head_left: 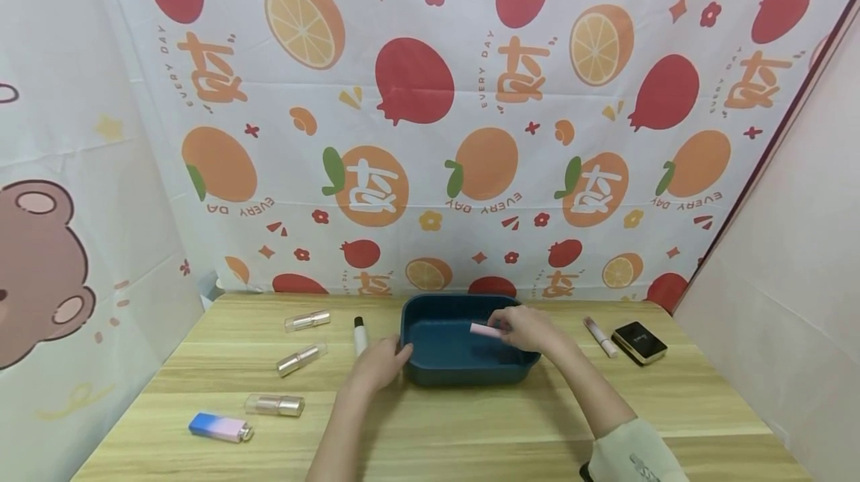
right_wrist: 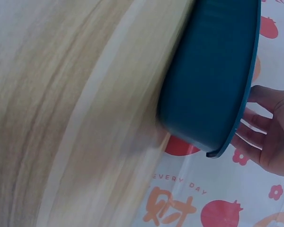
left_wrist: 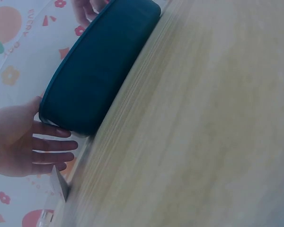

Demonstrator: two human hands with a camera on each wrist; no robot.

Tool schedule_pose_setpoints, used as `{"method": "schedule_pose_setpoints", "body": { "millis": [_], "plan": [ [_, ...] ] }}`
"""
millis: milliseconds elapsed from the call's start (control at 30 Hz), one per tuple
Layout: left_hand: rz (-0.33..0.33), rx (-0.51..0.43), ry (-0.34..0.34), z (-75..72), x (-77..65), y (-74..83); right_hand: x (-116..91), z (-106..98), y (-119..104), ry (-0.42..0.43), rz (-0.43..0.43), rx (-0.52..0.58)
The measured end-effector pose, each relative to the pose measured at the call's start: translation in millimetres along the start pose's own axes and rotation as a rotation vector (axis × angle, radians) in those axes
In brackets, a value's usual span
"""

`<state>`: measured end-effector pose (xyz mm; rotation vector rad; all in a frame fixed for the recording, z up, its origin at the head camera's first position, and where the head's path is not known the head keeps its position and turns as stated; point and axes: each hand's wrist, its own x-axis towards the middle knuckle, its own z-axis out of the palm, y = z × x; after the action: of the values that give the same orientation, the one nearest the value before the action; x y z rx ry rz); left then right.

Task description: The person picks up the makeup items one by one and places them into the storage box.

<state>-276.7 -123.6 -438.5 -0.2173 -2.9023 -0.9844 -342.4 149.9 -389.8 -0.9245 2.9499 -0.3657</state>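
A dark teal rectangular box (head_left: 463,376), with no lid on it, stands on the wooden table. At its left end is my left hand (head_left: 379,362). The left wrist view shows that hand (left_wrist: 19,142) with fingers stretched along the box's end and the thumb at the rim. My right hand (head_left: 527,329) reaches over the right part of the box and pinches a slim pink tube (head_left: 485,330) above its floor. From the right wrist view, the box wall (right_wrist: 208,75) hides the tube and the fingertips of that hand (right_wrist: 274,137).
Left of the box lie several clear-and-metallic lipstick tubes (head_left: 302,359), a blue-and-pink tube (head_left: 219,427) and a white tube with a black cap (head_left: 360,334). On the right are a lip gloss tube (head_left: 600,337) and a black square compact (head_left: 639,342). A fruit-print cloth (head_left: 430,168) hangs behind.
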Motion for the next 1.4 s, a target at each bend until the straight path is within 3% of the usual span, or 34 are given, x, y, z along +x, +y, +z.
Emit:
{"method": "schedule_pose_setpoints", "body": {
  "millis": [533, 1400],
  "plan": [
    [0.012, -0.008, 0.005, 1.8, -1.2, -3.2, -1, 13, 5, -0.058, -0.059, -0.007],
    [0.024, -0.012, 0.03, 3.5, -2.3, -4.7, -6, 17, 1, -0.076, -0.062, -0.029]
  ]
}}
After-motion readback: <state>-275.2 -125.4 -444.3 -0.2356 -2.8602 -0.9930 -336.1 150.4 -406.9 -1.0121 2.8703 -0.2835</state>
